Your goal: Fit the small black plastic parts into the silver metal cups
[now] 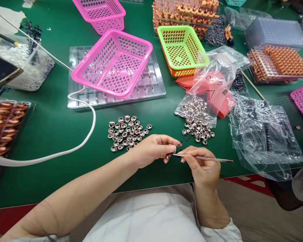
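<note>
Above the near edge of the surface, the left hand, forearm slanted, has fingers closed on a black strip; the right hand grips tweezers, tip at the strip.

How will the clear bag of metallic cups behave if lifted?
Likely floppy: the thin film of the clear bag is creased and drapes over the red material. Probably heavier at the cups' end, where they bunch. The cups may spill; some lie loose just past that edge.
</note>
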A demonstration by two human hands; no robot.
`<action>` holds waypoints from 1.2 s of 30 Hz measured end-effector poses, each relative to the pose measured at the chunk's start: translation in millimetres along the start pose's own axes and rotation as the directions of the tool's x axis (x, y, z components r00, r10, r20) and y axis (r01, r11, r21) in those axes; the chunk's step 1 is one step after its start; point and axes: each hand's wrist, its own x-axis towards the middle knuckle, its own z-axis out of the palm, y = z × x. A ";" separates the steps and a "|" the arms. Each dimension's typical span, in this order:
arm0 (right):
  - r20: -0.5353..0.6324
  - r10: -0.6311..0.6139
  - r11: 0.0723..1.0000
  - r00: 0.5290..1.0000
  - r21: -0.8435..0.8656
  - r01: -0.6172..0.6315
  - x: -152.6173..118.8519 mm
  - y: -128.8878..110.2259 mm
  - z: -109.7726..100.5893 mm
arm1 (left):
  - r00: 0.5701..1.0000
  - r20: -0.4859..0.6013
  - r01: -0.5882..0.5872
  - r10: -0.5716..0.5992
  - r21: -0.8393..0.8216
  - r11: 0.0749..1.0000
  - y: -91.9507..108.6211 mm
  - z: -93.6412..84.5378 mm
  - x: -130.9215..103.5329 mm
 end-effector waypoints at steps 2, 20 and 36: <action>0.001 0.025 1.000 1.000 0.012 -0.025 0.2 0.4 -1.0 | 1.000 0.021 -0.005 0.005 0.005 1.000 -0.4 -0.4 0.1; -0.071 -0.009 0.999 0.997 -0.047 0.006 0.8 1.5 3.2 | 0.998 -0.019 -0.056 0.057 0.063 0.996 -3.5 -2.8 4.2; -0.137 -0.129 0.991 0.982 0.020 0.133 3.5 4.3 1.9 | 0.987 -0.104 -0.125 0.122 -0.026 0.992 -3.6 -2.1 4.3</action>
